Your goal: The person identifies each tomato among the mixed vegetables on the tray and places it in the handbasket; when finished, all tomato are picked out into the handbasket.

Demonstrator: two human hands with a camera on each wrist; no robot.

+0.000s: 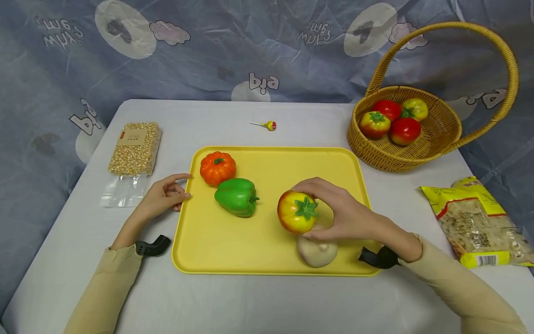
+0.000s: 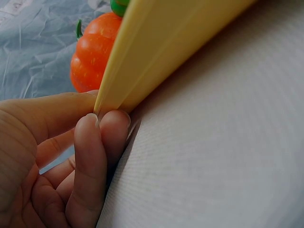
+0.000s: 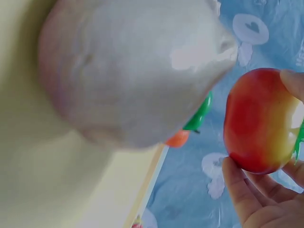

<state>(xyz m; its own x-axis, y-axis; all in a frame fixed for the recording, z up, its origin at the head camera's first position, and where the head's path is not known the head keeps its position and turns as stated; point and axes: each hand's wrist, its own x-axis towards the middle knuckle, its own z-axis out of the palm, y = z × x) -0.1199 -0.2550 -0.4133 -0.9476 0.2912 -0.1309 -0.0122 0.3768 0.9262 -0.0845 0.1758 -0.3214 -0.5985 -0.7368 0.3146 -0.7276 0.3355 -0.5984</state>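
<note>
My right hand (image 1: 344, 213) grips a red-and-yellow tomato (image 1: 290, 214) with a green leafy top, thumb on one side and fingers on the other. It holds the tomato above the right half of a yellow tray (image 1: 267, 253). A whitish garlic bulb (image 1: 317, 253) lies on the tray beneath that hand, partly hidden; it looms large in the right wrist view. At the tray's left rim, my left hand (image 1: 163, 197) pinches the edge between its fingers, as the left wrist view shows. An orange pumpkin (image 1: 217, 169) and a green bell pepper (image 1: 236, 197) lie on the tray's left side.
A wicker basket (image 1: 438, 123) with several tomatoes and a tall handle stands at the back right. A yellow snack-like bag (image 1: 479, 222) lies at the right. A pack of corn kernels (image 1: 135, 148) is at the left, and a lollipop (image 1: 269, 125) lies behind the tray.
</note>
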